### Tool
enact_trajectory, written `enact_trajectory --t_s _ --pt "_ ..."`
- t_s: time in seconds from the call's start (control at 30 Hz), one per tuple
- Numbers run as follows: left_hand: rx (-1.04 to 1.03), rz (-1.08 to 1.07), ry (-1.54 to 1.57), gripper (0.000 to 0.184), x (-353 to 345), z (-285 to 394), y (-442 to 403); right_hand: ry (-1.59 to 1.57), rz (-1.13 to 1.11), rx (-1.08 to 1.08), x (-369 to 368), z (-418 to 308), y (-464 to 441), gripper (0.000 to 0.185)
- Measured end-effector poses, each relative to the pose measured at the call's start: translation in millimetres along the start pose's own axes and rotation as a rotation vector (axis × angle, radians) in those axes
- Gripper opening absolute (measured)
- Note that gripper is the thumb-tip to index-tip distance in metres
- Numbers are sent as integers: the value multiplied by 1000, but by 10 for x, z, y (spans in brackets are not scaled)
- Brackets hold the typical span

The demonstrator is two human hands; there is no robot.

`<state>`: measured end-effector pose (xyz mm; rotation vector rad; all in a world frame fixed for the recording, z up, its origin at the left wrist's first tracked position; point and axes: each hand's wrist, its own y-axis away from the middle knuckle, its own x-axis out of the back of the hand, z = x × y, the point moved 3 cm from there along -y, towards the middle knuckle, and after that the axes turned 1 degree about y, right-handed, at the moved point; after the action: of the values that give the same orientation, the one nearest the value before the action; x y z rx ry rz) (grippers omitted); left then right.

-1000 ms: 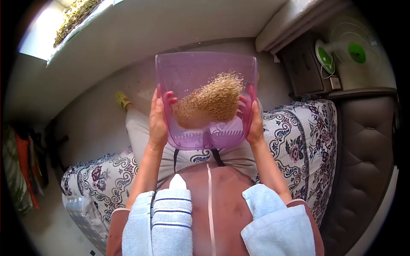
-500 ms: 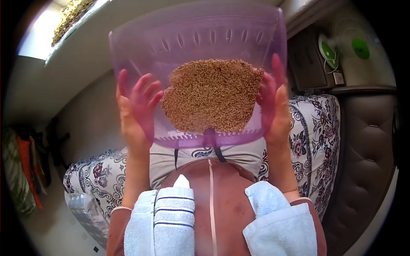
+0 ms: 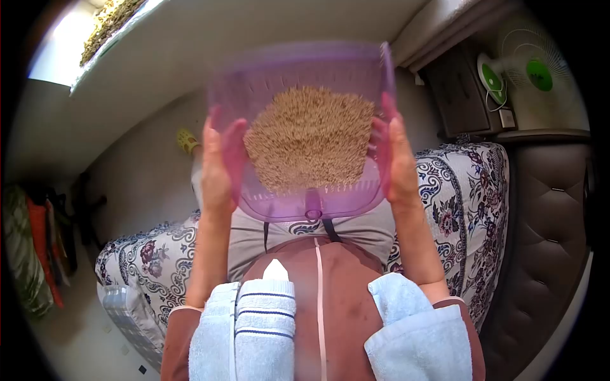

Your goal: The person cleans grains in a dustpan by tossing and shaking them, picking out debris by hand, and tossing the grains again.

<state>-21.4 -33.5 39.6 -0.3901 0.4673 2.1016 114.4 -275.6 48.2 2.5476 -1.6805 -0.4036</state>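
Above my lap I hold a see-through purple plastic winnowing pan (image 3: 254,71) by its two sides. A layer of small brown grains (image 3: 311,136) covers its middle and is smeared by motion. My left hand (image 3: 219,168) grips the left wall, its fingers showing pink through the plastic underneath. On the opposite wall my right hand (image 3: 400,165) has the same kind of grip, with its thumb up along the outside. A round hanging hole is at the pan's near edge, closest to my body.
I sit on a bed with a flowered cover (image 3: 454,190), beside a brown padded headboard (image 3: 549,235). A fan (image 3: 537,73) stands by a dark cabinet (image 3: 451,89) at right. At left are hanging clothes (image 3: 38,247), a yellow clog (image 3: 187,141) and a windowsill bearing dried material (image 3: 108,28).
The pan has dropped away from me and looks smaller, its far edge lower in view. My hands went with it, closer together. The grains are now streaked, and the yellow clog has come into view.
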Motion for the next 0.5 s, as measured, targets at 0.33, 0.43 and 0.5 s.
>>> enact_trajectory --t_s 0.33,0.43,0.5 --pt "-41 -25 -16 58 113 -271 64 -236 -59 17 -16 442 226 50" --pt "102 -8 10 57 158 -445 137 -238 -19 -143 22 463 244 50" --pt "151 25 3 58 210 -484 123 -248 39 -212 27 483 214 49"
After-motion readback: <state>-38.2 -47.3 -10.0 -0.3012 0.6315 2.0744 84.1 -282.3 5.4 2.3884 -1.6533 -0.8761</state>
